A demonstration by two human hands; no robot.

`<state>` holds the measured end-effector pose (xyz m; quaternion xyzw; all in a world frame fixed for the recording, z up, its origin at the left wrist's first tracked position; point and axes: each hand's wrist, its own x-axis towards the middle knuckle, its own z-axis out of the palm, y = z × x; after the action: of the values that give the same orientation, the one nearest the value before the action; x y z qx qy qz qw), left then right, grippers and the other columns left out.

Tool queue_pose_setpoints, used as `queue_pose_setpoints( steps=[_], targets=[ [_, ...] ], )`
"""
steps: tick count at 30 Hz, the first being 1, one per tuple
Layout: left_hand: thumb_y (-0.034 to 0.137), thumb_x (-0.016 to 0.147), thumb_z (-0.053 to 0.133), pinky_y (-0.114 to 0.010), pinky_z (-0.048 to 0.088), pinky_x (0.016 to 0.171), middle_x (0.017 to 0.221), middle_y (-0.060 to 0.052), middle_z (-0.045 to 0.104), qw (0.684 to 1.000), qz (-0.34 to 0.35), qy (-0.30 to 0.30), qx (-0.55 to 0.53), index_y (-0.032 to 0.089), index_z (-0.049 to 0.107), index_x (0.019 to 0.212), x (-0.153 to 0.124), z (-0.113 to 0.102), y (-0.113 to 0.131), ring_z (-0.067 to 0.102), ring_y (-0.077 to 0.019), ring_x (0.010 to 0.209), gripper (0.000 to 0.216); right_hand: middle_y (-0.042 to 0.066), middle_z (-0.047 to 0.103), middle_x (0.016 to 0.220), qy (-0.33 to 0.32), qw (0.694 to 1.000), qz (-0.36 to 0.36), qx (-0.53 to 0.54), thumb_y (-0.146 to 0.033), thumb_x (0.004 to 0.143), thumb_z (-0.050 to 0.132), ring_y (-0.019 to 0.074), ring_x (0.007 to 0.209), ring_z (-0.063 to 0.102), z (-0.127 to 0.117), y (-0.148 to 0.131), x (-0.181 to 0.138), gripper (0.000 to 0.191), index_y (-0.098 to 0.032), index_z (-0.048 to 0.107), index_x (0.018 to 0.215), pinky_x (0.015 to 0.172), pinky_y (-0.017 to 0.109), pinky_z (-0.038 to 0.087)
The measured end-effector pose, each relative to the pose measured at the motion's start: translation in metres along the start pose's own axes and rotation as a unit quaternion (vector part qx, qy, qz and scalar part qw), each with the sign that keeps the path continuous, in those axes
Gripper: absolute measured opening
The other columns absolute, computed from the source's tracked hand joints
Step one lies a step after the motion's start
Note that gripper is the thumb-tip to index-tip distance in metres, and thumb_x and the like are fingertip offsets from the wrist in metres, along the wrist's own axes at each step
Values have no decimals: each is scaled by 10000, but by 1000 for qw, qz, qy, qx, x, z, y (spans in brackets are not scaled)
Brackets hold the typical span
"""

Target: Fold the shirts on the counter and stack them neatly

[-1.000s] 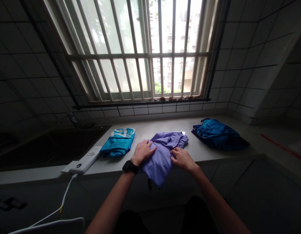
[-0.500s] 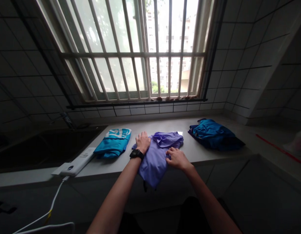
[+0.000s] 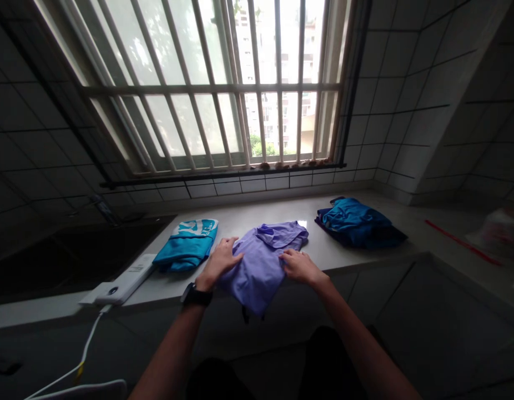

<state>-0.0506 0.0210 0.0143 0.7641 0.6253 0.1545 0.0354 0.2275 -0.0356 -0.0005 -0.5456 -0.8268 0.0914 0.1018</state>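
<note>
A purple shirt [image 3: 259, 266] lies loosely folded on the counter, its near part drooping over the front edge. At its left edge is my left hand [image 3: 221, 260], thumb on the cloth and set apart from the fingers, a dark watch on the wrist. My right hand [image 3: 299, 266] pinches the shirt's right side with bent fingers. A folded teal garment [image 3: 186, 249] with white print rests just left of my left hand. Farther right sits a pile of blue and dark garments [image 3: 359, 222], apart from both hands.
A white power strip [image 3: 126, 282] with a cable lies along the counter's left part, beside the dark sink [image 3: 74, 250]. At the right are a red strip [image 3: 460, 241] and a plastic bag [image 3: 504, 230]. A barred window [image 3: 215, 89] rises behind the counter [image 3: 257, 205].
My left hand has slid off the top of the shirt toward its left edge and nearer to me. The right hand stays at the right side. The view has shifted slightly.
</note>
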Motion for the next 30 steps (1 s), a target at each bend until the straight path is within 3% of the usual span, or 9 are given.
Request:
queue_pose_setpoints(
  steps=[5,7,10,14,18,21,23,26,30],
  targets=[
    [339,803,715,-437,416,1199,1621,-113,448,968,218,-109,-57,277,548,1496,-56,3,-42,457,-316,1470,716,122,305,1704,105,979,-163,-56,-25,787,634,333,1565,276,55,-19,-35,930,-298,340,1627,1230,569,274],
    [313,733,793,-474,445,1169,1577,-133,500,968,228,-92,-45,283,557,1492,-69,9,-49,491,-346,1434,796,115,364,1679,163,969,-170,-81,-7,840,595,350,1548,309,80,-27,-37,849,-318,388,1602,1219,608,274],
    [155,814,660,-415,525,1056,1315,-102,690,972,224,-55,-50,287,689,1332,-76,8,-48,650,-271,1212,536,104,609,1481,243,953,-165,-71,-23,932,530,318,1410,511,96,-34,-30,565,-295,603,1421,1214,599,291],
    [126,897,543,-347,538,924,1003,-54,766,971,222,-16,-88,248,767,1068,-64,-16,-35,712,-208,937,308,74,760,1111,288,949,-118,46,-53,942,528,232,1059,700,72,-30,-14,370,-245,700,1207,1123,455,438],
    [233,887,612,-297,539,797,932,-42,755,973,162,95,-134,220,730,1040,-15,-46,-2,703,-212,868,194,97,754,1043,298,939,9,173,-144,970,498,245,966,723,14,-18,20,315,-196,676,1224,869,334,543],
    [210,926,535,-338,549,878,1026,-82,741,961,69,232,-131,197,674,1216,35,-53,29,699,-224,904,322,135,728,1122,314,926,112,177,-175,997,441,266,1025,706,-31,-10,56,375,-166,608,1334,897,349,527],
    [138,904,505,-374,520,1002,1252,-145,686,949,37,287,-123,168,585,1372,59,-46,45,678,-250,1108,475,214,646,1311,311,922,176,146,-147,961,476,298,1164,656,-51,-5,74,525,-103,472,1484,966,376,503],
    [193,880,581,-396,480,1084,1397,-195,606,965,9,236,-116,139,478,1484,74,-23,54,610,-297,1289,615,284,556,1422,242,937,224,116,-189,952,532,333,1262,603,-58,5,83,668,-31,339,1572,1033,390,471],
    [447,780,767,-419,454,1107,1432,-222,592,985,-61,80,-142,148,485,1467,71,14,45,556,-374,1369,801,303,606,1361,127,934,307,132,-384,1008,518,351,1259,620,-37,25,80,607,0,483,1477,1034,387,475]
  ],
)
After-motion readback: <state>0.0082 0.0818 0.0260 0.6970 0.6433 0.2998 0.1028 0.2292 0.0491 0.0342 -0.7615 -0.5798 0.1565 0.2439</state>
